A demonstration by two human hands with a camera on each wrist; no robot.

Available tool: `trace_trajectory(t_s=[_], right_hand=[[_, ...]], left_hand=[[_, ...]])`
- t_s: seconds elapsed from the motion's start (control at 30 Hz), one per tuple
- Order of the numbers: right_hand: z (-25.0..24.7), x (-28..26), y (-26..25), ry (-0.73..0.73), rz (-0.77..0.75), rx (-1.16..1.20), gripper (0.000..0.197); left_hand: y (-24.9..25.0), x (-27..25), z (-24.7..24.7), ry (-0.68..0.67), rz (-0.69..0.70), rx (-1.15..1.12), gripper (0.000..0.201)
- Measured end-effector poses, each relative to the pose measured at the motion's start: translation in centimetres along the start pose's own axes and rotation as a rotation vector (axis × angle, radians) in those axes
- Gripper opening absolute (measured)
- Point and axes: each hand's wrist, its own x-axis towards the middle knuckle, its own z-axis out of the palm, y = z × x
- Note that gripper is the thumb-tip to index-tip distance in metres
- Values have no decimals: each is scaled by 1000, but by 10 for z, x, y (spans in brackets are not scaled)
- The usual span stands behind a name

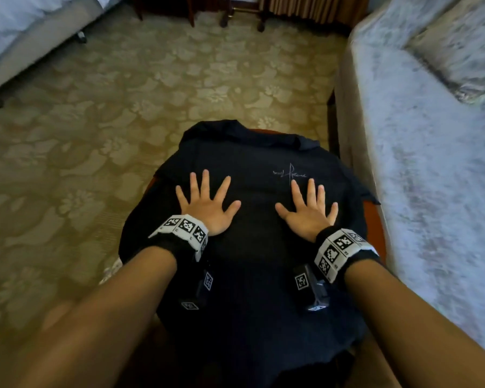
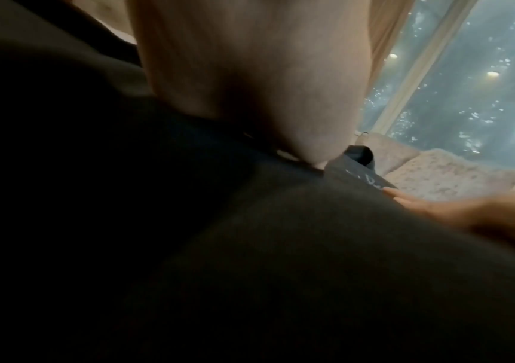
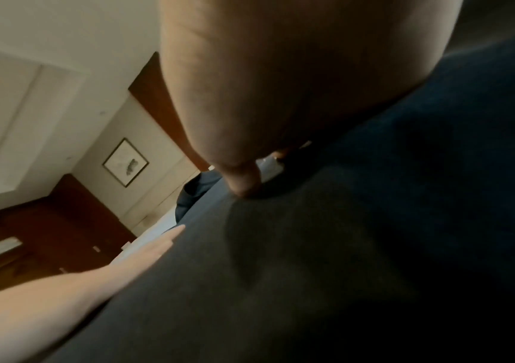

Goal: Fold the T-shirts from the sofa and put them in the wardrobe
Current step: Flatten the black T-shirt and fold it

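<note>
1. Both hands are laid flat, palms down, with fingers spread wide and nothing gripped: the left hand (image 1: 206,204) and the right hand (image 1: 310,210) are pressed side by side, apart from each other, on a dark T-shirt (image 1: 252,247).
2. That T-shirt is spread under the hands over a round reddish-brown bench (image 1: 374,219), whose rim is seen just outside the right hand.
3. A small pale script print (image 1: 290,175) is seen on the cloth just beyond the right fingertips.
4. The collar end (image 1: 235,133) of the shirt is found beyond both hands, hanging past the far rim.
5. A pale, mottled sofa (image 1: 420,135) is seen beside the right hand.
6. Patterned carpet (image 1: 95,121) is seen to the left of the left hand and beyond the shirt.
7. Marker-printed bands (image 1: 184,229) are worn on both wrists.
</note>
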Motion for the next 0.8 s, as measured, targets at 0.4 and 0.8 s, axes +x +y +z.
trace_trajectory(t_s=[0.4, 0.8], right_hand=[[-46, 71, -14, -22, 70, -41, 77], [-76, 118, -24, -22, 77, -59, 99]], left_hand=[[5, 79, -45, 46, -9, 154, 78], [11, 125, -72, -5, -45, 7, 88]])
